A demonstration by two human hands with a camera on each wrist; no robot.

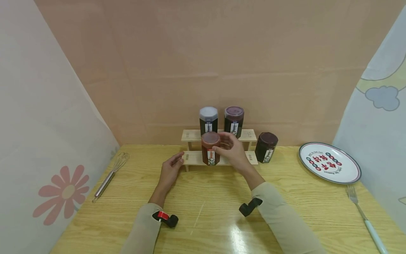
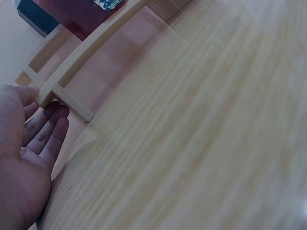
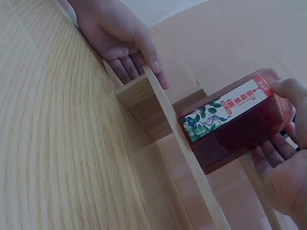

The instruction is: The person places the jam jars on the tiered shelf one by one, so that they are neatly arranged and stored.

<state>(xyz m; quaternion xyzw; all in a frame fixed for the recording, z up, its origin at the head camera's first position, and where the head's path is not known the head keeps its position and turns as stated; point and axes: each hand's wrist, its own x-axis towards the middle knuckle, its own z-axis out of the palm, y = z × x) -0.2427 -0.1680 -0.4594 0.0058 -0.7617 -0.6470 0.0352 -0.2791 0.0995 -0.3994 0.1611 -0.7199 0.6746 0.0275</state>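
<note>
My right hand [image 1: 233,150] grips a reddish-brown jar [image 1: 210,148] with a white and red label, thumb on the near side and fingers behind. The jar stands upright at the lower step of a two-step wooden rack [image 1: 194,158], its base right at the board in the right wrist view. With thumb and fingers, my left hand [image 1: 170,171] holds the left end of that lower step. On the upper step stand a dark jar with a pale lid [image 1: 208,113] and a dark purple jar [image 1: 234,116], the latter partly hidden by my right hand.
Another dark jar [image 1: 266,147] stands on the table just right of the rack. A whisk [image 1: 109,178] lies at the left. At the right are a white plate [image 1: 306,162] with red lettering and a fork [image 1: 361,213]. A tan backdrop [image 1: 203,70] closes off the back.
</note>
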